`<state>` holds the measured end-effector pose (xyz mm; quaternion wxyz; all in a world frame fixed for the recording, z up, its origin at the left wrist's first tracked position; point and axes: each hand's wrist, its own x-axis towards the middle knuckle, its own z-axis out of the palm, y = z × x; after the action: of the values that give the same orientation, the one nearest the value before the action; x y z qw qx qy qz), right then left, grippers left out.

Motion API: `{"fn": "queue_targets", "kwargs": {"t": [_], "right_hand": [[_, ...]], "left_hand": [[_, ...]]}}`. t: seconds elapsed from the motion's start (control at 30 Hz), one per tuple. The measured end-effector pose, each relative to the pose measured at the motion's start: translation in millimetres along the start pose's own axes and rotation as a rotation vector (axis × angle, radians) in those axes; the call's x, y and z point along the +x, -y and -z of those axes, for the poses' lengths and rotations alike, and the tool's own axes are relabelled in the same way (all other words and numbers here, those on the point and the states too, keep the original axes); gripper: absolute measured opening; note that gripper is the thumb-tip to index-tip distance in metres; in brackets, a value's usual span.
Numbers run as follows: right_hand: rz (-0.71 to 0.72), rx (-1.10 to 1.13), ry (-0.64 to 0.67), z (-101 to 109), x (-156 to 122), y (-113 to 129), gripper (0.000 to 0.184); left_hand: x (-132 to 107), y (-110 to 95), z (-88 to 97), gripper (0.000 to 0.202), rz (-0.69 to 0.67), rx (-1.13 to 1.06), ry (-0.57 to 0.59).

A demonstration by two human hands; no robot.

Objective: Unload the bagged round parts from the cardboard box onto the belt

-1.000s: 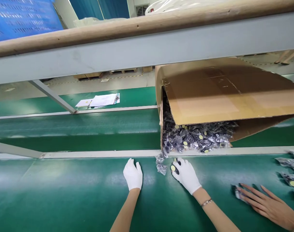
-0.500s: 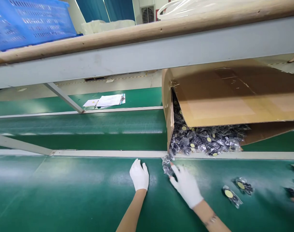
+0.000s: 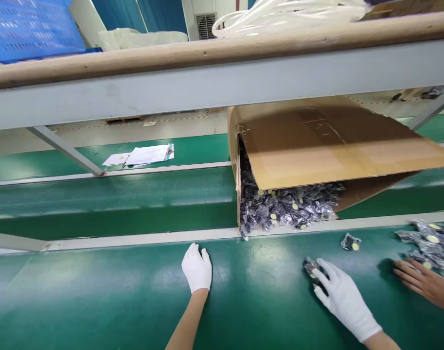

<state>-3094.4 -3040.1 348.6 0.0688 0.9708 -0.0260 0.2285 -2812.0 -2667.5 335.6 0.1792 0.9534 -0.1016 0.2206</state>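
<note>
My left hand (image 3: pixel 197 268), in a white glove, lies flat and open on the green belt (image 3: pixel 97 296), holding nothing. My right hand (image 3: pixel 341 294), also gloved, is stretched out to the right on the belt with its fingertips on a small bagged black part (image 3: pixel 310 266). A second bagged part (image 3: pixel 350 241) lies loose a little farther right. Behind the belt a tipped cardboard box (image 3: pixel 316 146) spills several such bagged parts (image 3: pixel 283 211) with yellow-green dots.
Another person's bare hand (image 3: pixel 424 282) rests at the right edge beside a pile of bagged parts (image 3: pixel 429 243). A grey and wooden shelf beam (image 3: pixel 207 73) crosses overhead. Papers (image 3: pixel 141 155) lie on the far belt. A blue crate (image 3: pixel 28 29) stands upper left.
My right hand has slid from the box's corner out to the right along the belt, pushing a bagged part. My left hand has stayed put. The other person's hand has come back into view.
</note>
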Motion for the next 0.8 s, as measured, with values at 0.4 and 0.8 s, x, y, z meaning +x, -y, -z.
{"fn": "queue_targets", "kwargs": {"t": [0.4,0.8], "right_hand": [[-0.493,0.214,0.185,-49.4,124.9,-20.7,0.049],[-1.073,1.2,0.154,15.8,46.5,-97.3,0.075]], "left_hand": [[1.1,0.3,-2.8,0.041,-0.006,0.052,0.01],[0.9,2.5,-5.7,0.04,-0.031,0.069,-0.007]]}}
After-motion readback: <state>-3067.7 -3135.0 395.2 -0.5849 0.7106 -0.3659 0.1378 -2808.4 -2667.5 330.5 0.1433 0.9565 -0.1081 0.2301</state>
